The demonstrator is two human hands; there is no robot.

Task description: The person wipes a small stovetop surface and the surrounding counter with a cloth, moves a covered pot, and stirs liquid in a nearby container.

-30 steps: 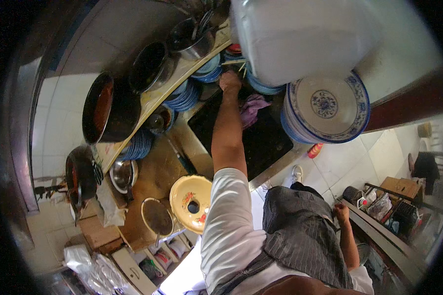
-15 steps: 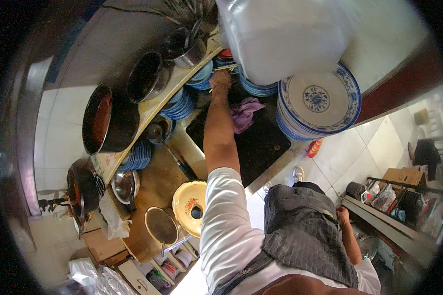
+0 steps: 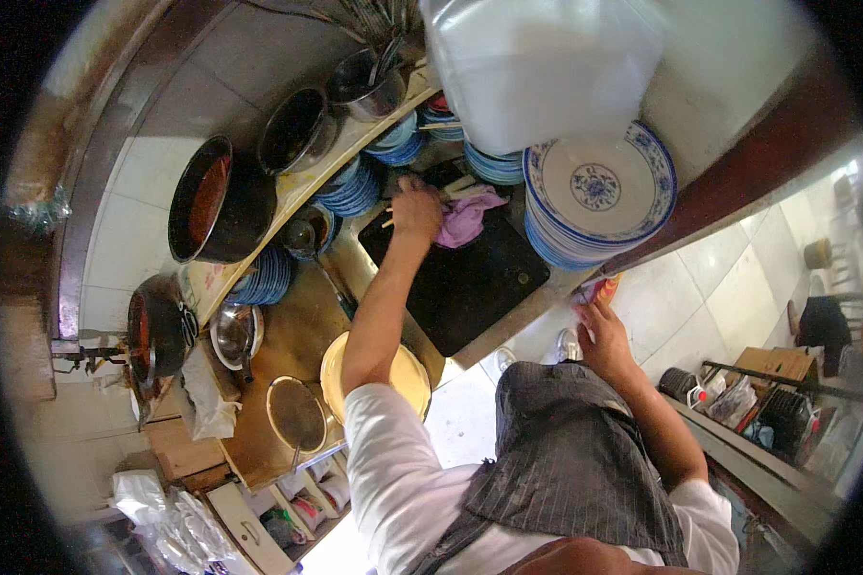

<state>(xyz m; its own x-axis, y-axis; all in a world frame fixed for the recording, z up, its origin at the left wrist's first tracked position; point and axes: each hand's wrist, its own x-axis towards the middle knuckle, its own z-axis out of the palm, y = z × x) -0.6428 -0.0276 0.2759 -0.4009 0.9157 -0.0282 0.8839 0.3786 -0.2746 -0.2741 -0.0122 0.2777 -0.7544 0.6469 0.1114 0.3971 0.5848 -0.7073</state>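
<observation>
My left hand (image 3: 416,211) is closed round pale chopsticks (image 3: 458,188), low over a black board-like surface (image 3: 479,283). Their ends stick out on both sides of the fist. A crumpled purple cloth (image 3: 467,217) lies against its knuckles. Off the counter's right side, my right hand (image 3: 601,335) holds nothing, fingers apart and slightly bent. Its fingertips appear near a red and orange object (image 3: 601,287) whose kind I cannot make out. Another pale stick (image 3: 441,126) rests across a stack of blue dishes behind the left hand.
Large blue-and-white plates (image 3: 599,187) are stacked at right, below a whitish plastic container (image 3: 547,77). Pots line the left shelf, one with red contents (image 3: 208,196). A yellow basin (image 3: 403,379) sits under my left forearm, beside a round strainer (image 3: 295,412).
My left hand has drawn back toward me from the dish stacks, bringing the chopsticks beside the purple cloth. My right hand has risen from my side to the counter's right edge.
</observation>
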